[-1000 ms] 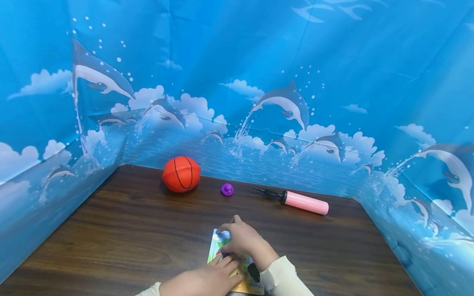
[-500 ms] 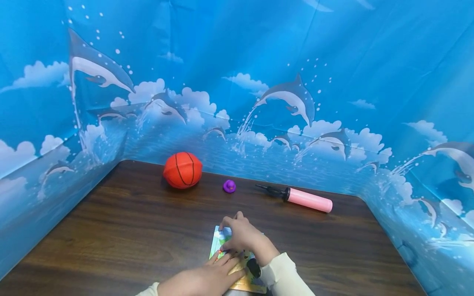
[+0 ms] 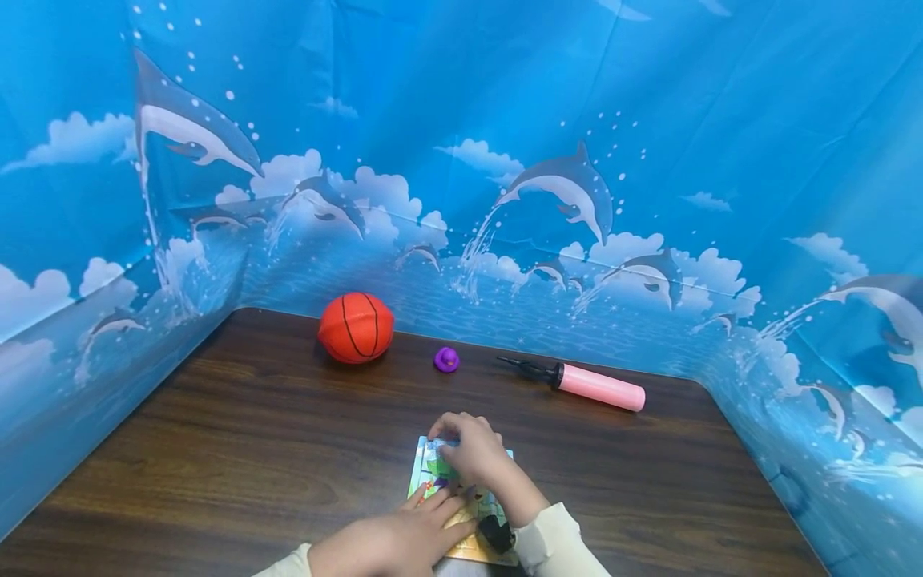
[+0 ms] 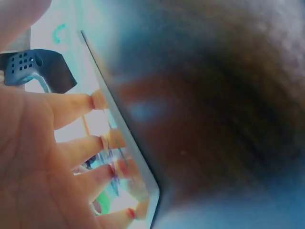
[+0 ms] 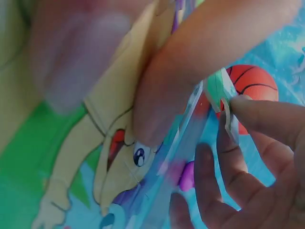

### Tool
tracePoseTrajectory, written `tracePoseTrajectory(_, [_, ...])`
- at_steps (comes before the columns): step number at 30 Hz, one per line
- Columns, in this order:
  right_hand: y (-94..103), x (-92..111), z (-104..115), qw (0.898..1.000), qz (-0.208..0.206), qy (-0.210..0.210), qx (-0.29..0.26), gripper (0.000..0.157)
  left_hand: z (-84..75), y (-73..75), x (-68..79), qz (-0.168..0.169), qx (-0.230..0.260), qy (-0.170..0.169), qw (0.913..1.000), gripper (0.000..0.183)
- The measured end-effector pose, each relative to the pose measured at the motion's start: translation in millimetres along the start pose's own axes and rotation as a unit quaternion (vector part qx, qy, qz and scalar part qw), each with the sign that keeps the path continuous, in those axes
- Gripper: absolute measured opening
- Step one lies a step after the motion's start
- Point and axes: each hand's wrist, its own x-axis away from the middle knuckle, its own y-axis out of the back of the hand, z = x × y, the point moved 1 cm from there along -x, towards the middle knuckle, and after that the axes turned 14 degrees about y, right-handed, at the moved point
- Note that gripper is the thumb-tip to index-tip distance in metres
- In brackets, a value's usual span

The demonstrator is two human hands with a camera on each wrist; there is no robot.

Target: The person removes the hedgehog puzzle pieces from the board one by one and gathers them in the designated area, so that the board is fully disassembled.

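Observation:
A cartoon jigsaw puzzle board (image 3: 421,469) lies on the table in front of the person. The left hand (image 3: 404,533) spreads its fingers over the near part of the board; in the left wrist view these fingers (image 4: 76,150) rest on its face, beside the board's thin edge (image 4: 153,186). Over the far part is the right hand (image 3: 477,453). The right wrist view shows that hand (image 5: 262,176) pinching a small puzzle piece (image 5: 232,125) between thumb and forefinger, on edge above the board. A printed cartoon face (image 5: 126,164) shows on the puzzle beneath the left fingers.
Along the table's back edge stand a red ball with black lines (image 3: 356,328), a purple rubber duck (image 3: 447,360) and a pink hand pump (image 3: 602,388) with a black nozzle. A blue dolphin-print sheet (image 3: 461,120) surrounds the dark wooden table (image 3: 288,449). A black band (image 3: 496,533) sits at the right wrist.
The right hand's fingers have shifted and drawn together near the board's far edge, uncovering more of its picture. The left hand stays spread on the board. The head view has tilted slightly.

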Motion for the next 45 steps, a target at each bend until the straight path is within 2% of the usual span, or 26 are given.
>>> tracePoseTrajectory(2, [2.6, 0.9, -5.4, 0.998, -0.016, -0.004, -0.056, 0.012, -0.5, 0.2, 0.1, -0.002, 0.004, 0.0, 1.0, 0.08])
tracePoseTrajectory(4, [8.5, 2.4, -14.2, 0.99, -0.029, -0.02, -0.135, 0.012, -1.1, 0.4, 0.1, -0.002, 0.014, 0.0, 0.9999, 0.08])
tracePoseTrajectory(6, [18.0, 5.4, -26.8, 0.975, -0.048, -0.049, -0.209, 0.014, -1.7, 1.4, -0.1, 0.001, 0.025, 0.002, 0.9997, 0.079])
tracePoseTrajectory(9, [39.4, 14.7, -51.3, 0.955, -0.091, -0.107, -0.261, 0.019, -2.5, 3.1, -0.6, 0.006, 0.037, 0.003, 0.9993, 0.078])
tracePoseTrajectory(12, [65.4, 28.5, -78.6, 0.945, -0.131, -0.164, -0.249, 0.02, -2.8, 4.0, 0.7, 0.004, 0.033, 0.007, 0.9994, 0.077])
tracePoseTrajectory(16, [94.7, 48.1, -111.6, 0.941, -0.165, -0.215, -0.204, 0.021, -1.9, 3.2, 3.6, -0.001, 0.03, 0.016, 0.9994, 0.077])
tracePoseTrajectory(21, [109.0, 65.4, -135.7, 0.938, -0.183, -0.243, -0.166, 0.023, -1.3, 2.5, 5.9, 0.002, 0.047, 0.023, 0.9986, 0.078])
tracePoseTrajectory(25, [107.3, 67.8, -140.9, 0.939, -0.188, -0.242, -0.154, 0.021, -1.9, 2.7, 6.4, 0.003, 0.055, 0.022, 0.9983, 0.077])
tracePoseTrajectory(30, [102.9, 63.8, -138.8, 0.95, -0.184, -0.223, -0.122, 0.018, -3.4, 3.8, 7.0, 0.002, 0.058, 0.019, 0.9981, 0.077])
tracePoseTrajectory(34, [102.0, 62.8, -137.9, 0.959, -0.17, -0.218, -0.055, 0.02, -4.9, 4.2, 6.6, 0.003, 0.056, 0.019, 0.9983, 0.075])
tracePoseTrajectory(39, [100.5, 61.2, -129.8, 0.964, -0.159, -0.212, 0.028, 0.025, -6.5, 4.3, 4.4, -0.006, 0.037, 0.023, 0.9991, 0.073])
tracePoseTrajectory(42, [93.2, 55.1, -115.0, 0.969, -0.145, -0.188, 0.066, 0.021, -6.6, 4.1, 3.0, -0.012, 0.032, 0.024, 0.9991, 0.071])
tracePoseTrajectory(45, [78.9, 45.2, -93.7, 0.983, -0.111, -0.118, 0.089, 0.016, -6.3, 5.0, 1.4, -0.019, 0.046, 0.02, 0.9986, 0.07])
